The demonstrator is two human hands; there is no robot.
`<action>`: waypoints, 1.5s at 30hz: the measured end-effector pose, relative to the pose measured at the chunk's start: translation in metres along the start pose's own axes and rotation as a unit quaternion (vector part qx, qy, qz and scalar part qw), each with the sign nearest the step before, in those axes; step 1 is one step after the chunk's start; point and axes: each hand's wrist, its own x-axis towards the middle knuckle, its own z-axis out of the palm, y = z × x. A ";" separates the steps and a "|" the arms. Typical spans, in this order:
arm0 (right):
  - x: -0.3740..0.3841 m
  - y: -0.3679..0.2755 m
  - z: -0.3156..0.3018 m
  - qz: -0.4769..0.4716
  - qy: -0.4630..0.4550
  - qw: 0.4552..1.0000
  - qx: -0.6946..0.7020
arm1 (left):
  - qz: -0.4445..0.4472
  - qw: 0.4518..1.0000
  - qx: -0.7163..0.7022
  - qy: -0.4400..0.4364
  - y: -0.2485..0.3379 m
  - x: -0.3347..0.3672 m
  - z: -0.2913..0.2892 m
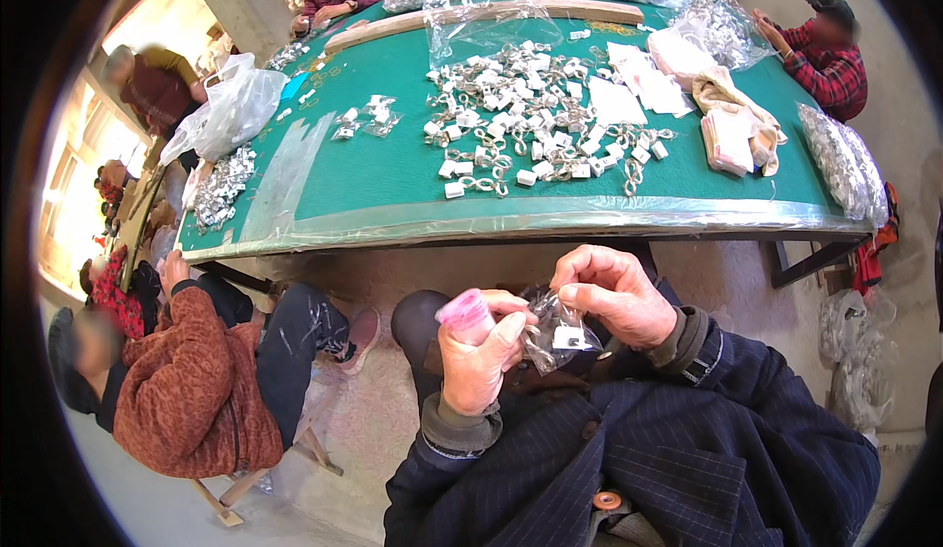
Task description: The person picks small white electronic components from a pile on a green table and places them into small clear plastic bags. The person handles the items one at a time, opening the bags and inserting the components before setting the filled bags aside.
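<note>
Both my hands are above my lap, just short of the table's near edge. Against its palm my left hand (473, 358) holds a pink-edged stack of small plastic bags (466, 317). Its thumb and fingers also meet the side of a small clear bag (553, 333). Inside that bag are a white block with a dark mark (569, 338) and shiny metal pieces. With thumb and forefinger, my right hand (621, 297) pinches the bag's upper edge. The bag's mouth is partly hidden by fingers.
Across the green table (383, 184) lies a heap of white blocks with metal links (550, 120). Paper and cloth packs (732, 135) lie to its right, a filled clear bag (840, 164) at the right edge. A person in a brown jacket (196, 380) sits at my left; others sit round the table.
</note>
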 end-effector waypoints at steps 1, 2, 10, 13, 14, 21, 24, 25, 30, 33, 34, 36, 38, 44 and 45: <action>0.000 0.002 -0.001 0.000 0.009 1.000 0.008 | 0.101 0.981 0.162 0.021 -0.003 0.003 -0.001; 0.000 0.004 -0.002 0.001 0.008 1.000 0.015 | 0.212 0.932 0.295 0.013 -0.006 0.007 -0.003; -0.003 0.003 -0.013 -0.035 -0.026 0.997 -0.059 | 0.024 0.998 0.006 0.053 -0.012 0.006 -0.002; -0.002 0.000 -0.015 -0.040 -0.037 0.995 -0.083 | -0.064 0.998 -0.013 0.011 -0.007 0.008 -0.003; -0.002 -0.001 -0.015 -0.044 -0.043 0.993 -0.103 | -0.083 0.996 -0.014 -0.001 -0.007 0.009 -0.003; 0.004 -0.011 -0.015 -0.038 -0.059 0.985 -0.159 | -0.130 0.989 0.066 0.006 -0.004 0.008 -0.005; 0.010 -0.006 -0.010 0.047 -0.047 0.991 -0.117 | -0.114 0.987 0.108 0.016 -0.003 0.010 -0.005; 0.013 -0.004 -0.008 0.062 -0.046 0.986 -0.149 | -0.121 0.983 0.134 0.023 -0.002 0.011 -0.006; 0.025 -0.002 -0.009 0.029 -0.103 0.952 -0.286 | -0.094 0.986 0.136 0.006 -0.003 0.009 -0.021; 0.037 -0.006 -0.011 -0.029 -0.100 0.937 -0.334 | -0.097 0.982 0.158 0.024 0.002 0.013 -0.035; 0.041 -0.009 -0.011 0.013 -0.070 0.953 -0.295 | -0.090 0.978 0.187 0.031 0.009 0.020 -0.040; 0.049 -0.018 -0.007 0.043 -0.048 0.968 -0.244 | 0.031 0.962 0.264 0.056 0.022 0.049 -0.049; 0.052 -0.035 0.000 0.110 -0.035 0.967 -0.226 | 0.155 0.974 0.112 0.123 0.046 0.094 -0.065; 0.036 -0.099 0.038 -0.006 -0.334 0.931 -0.147 | 0.180 0.951 0.099 0.229 0.078 0.155 -0.113; 0.034 -0.103 0.046 -0.055 -0.394 0.911 -0.107 | 0.139 0.965 0.106 0.197 0.069 0.146 -0.112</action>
